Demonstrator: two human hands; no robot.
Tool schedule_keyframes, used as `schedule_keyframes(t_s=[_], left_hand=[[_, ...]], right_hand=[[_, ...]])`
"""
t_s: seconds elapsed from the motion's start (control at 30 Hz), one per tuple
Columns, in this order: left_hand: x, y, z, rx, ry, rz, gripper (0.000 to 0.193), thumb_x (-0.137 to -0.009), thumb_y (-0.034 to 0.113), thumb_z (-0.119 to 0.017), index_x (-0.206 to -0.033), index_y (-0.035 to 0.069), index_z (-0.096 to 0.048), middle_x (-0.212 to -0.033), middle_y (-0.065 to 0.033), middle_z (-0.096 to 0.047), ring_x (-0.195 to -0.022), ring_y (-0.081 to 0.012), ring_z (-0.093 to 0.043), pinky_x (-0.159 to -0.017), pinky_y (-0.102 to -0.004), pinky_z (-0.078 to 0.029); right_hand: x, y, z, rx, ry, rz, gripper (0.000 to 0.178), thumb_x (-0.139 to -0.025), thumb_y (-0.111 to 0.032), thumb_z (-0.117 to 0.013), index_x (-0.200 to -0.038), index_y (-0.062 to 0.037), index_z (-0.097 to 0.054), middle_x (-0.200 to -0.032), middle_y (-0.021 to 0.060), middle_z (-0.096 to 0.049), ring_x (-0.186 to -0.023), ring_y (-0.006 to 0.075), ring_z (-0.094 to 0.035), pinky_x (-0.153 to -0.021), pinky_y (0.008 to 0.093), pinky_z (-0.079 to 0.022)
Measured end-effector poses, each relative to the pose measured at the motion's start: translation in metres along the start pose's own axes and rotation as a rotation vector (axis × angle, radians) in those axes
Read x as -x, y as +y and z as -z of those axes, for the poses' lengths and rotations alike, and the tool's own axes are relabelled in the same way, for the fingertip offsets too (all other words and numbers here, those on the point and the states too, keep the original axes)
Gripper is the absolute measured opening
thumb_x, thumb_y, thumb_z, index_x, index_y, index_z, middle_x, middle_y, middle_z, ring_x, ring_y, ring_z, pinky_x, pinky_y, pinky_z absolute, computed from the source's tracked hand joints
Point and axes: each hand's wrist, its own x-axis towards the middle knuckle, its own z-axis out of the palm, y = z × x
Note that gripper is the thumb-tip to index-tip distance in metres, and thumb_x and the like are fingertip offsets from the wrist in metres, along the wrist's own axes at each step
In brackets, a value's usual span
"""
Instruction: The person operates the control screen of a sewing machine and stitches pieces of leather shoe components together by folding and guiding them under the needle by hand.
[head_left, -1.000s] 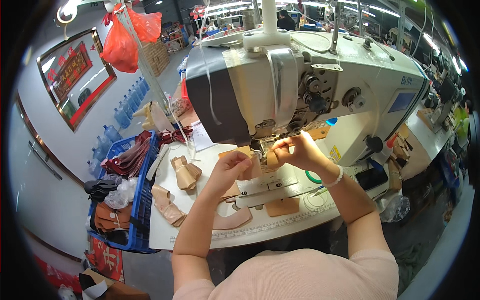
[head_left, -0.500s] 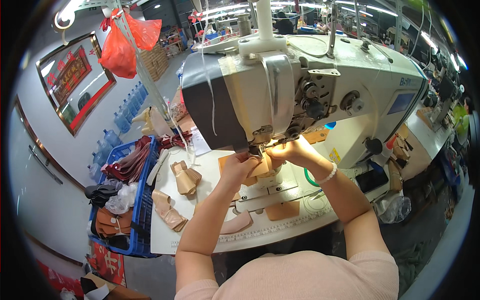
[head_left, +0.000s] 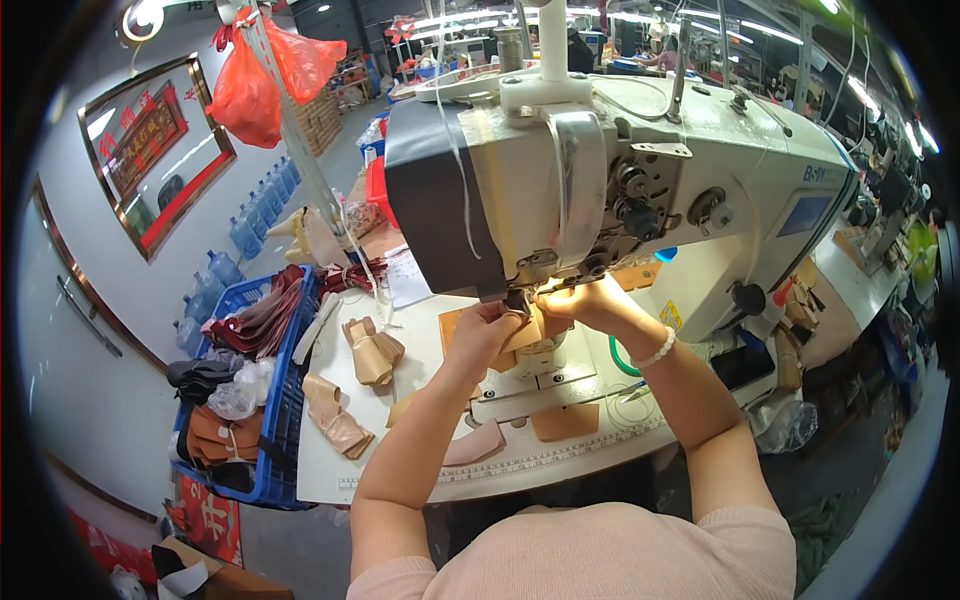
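Observation:
Under the needle area of a large white-and-grey sewing machine (head_left: 655,185), both hands work on a tan leather piece (head_left: 524,336). My left hand (head_left: 484,332) pinches the piece's left side, with thumb and fingers close to the presser foot (head_left: 517,301). My right hand (head_left: 592,303), a pale beaded bracelet on its wrist, is closed on the piece's right side, its fingertips partly hidden beside the foot. Nearer me on the white table (head_left: 420,478) lie a tan leather flap (head_left: 565,423) and a pinkish curved piece (head_left: 474,444).
Left on the table are bundled tan pieces (head_left: 371,352) and a rolled pale bundle (head_left: 336,418). A blue crate (head_left: 287,420) full of dark red and brown pieces stands against the table's left edge. Small scissors (head_left: 634,392) and a black phone (head_left: 741,366) lie to the right.
The view has shifted slightly, so the machine and background sit a little further right in the picture. Both hands stay on the leather piece, nearly unmoved.

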Motion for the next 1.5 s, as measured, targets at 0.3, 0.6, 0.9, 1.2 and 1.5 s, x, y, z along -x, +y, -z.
schedule_keyframes(t_s=[0.3,0.6,0.9,1.2,1.5], left_hand=[[0.017,-0.012,0.002,-0.428,0.126,-0.660,0.021,-0.075,0.005,-0.065,-0.095,0.001,-0.062,-0.090,-0.0075,-0.061,-0.078,-0.0171,-0.060,-0.071,-0.0245,-0.046],[0.025,-0.003,0.002,-0.583,0.084,-1.008,0.023,-0.065,-0.009,-0.065,-0.084,0.005,-0.067,-0.087,-0.0077,-0.064,-0.083,-0.0225,-0.065,-0.068,-0.0295,-0.053],[0.015,-0.012,0.007,-0.851,0.098,-1.299,0.024,-0.063,-0.003,-0.067,-0.083,0.008,-0.066,-0.088,-0.0039,-0.063,-0.088,-0.0257,-0.064,-0.071,-0.0338,-0.053],[-0.010,-0.024,0.018,-0.820,0.175,-1.205,0.023,-0.063,0.000,-0.069,-0.084,0.006,-0.065,-0.087,-0.0081,-0.062,-0.079,-0.0262,-0.060,-0.068,-0.0333,-0.051],[-0.008,-0.074,0.046,-0.895,0.279,-0.786,0.068,-0.074,0.003,-0.068,-0.133,-0.001,-0.035,-0.098,-0.0136,-0.061,-0.085,-0.0266,-0.063,-0.070,-0.0334,-0.051]], right_hand=[[0.048,0.005,0.008,0.450,0.202,0.331,0.034,-0.066,-0.021,-0.077,-0.096,-0.0099,-0.064,-0.092,0.0084,-0.060,-0.096,0.0246,-0.056,-0.084,0.0377,-0.044],[0.056,0.000,0.002,0.750,0.208,0.811,0.024,-0.066,-0.010,-0.068,-0.089,-0.0146,-0.065,-0.097,-0.0030,-0.061,-0.095,0.0201,-0.056,-0.087,0.0400,-0.043],[0.057,-0.007,-0.001,0.779,0.226,0.767,0.023,-0.067,-0.010,-0.069,-0.089,-0.0147,-0.065,-0.093,-0.0055,-0.061,-0.079,0.0167,-0.053,-0.084,0.0368,-0.041],[0.039,-0.018,0.002,0.888,0.082,0.569,0.030,-0.068,-0.002,-0.064,-0.095,-0.0165,-0.064,-0.085,-0.0046,-0.057,-0.079,0.0165,-0.055,-0.076,0.0376,-0.039],[0.038,-0.020,0.006,0.865,0.057,0.602,0.017,-0.078,-0.009,-0.057,-0.092,-0.0164,-0.061,-0.085,-0.0041,-0.055,-0.082,0.0132,-0.055,-0.080,0.0383,-0.038]])
